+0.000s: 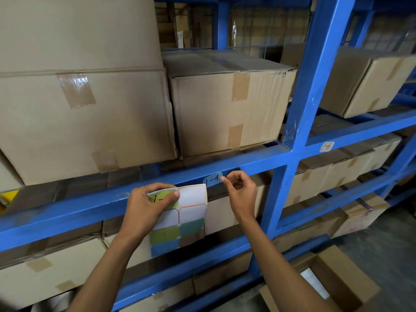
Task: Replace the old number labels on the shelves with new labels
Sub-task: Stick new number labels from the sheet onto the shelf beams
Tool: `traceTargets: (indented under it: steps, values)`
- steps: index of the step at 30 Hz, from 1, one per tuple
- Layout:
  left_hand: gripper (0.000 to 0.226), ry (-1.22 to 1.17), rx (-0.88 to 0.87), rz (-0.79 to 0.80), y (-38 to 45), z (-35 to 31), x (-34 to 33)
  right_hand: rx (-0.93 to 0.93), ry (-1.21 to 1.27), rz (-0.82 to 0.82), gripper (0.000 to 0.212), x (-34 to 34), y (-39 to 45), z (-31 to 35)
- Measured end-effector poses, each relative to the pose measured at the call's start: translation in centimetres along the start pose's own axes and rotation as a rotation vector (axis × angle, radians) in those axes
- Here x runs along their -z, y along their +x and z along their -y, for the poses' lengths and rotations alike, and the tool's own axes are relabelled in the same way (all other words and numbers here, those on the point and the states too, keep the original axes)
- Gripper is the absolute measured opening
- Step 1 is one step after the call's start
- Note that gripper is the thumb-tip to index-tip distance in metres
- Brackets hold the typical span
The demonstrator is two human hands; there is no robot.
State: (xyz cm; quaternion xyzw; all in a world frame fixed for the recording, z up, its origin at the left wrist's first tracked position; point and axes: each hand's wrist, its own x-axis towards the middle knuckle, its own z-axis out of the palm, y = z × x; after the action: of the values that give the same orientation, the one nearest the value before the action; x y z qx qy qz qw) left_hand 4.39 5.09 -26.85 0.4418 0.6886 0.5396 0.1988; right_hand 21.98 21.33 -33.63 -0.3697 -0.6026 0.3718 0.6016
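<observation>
Reading "1-4" in dark handwriting, a blue label (pixel 213 179) sticks to the front of the blue shelf beam (pixel 90 208). The right hand (pixel 240 192) has its fingers curled loosely, thumb and forefinger nearly pinched, the fingertip touching the label's right edge; whether any corner is lifted is hard to make out. The left hand (pixel 148 206) grips a sticker sheet (pixel 180 219) against the beam, thumb pressed onto a green sticker (pixel 162 199) with red writing that starts "1-"; the thumb hides the rest. White, green and blue blank stickers fill the lower sheet. On the next bay's beam, a white label (pixel 326 147) reads "1-5". Taped cardboard boxes (pixel 229 109) sit on the shelf above and below. An open box (pixel 333 282) stands on the floor at lower right, partly cut off by the frame edge.
</observation>
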Motion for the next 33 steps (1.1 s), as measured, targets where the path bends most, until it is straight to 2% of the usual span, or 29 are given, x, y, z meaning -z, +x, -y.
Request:
traceTargets:
  steps: [4,11,17,25,33]
  values:
    - [0.005,0.002,-0.003,-0.001,0.0,0.1,0.1,0.030,-0.029,0.003,0.020,-0.4,-0.5,-0.4]
    - [0.003,-0.007,-0.009,-0.010,-0.4,0.2,0.6,0.083,-0.236,-0.009,0.044,-2.4,-1.9,0.4]
    - [0.005,-0.005,-0.018,-0.029,-0.9,0.4,1.3,0.043,-0.276,-0.057,0.057,-3.2,-2.1,1.4]
    - [0.004,0.001,-0.028,-0.028,-1.4,0.5,1.5,-0.033,-0.152,-0.061,0.052,-3.0,-1.7,1.6]
    - [0.006,-0.013,-0.014,-0.016,-2.0,-0.3,1.3,-0.138,-0.005,0.005,0.039,-1.1,-0.4,1.4]
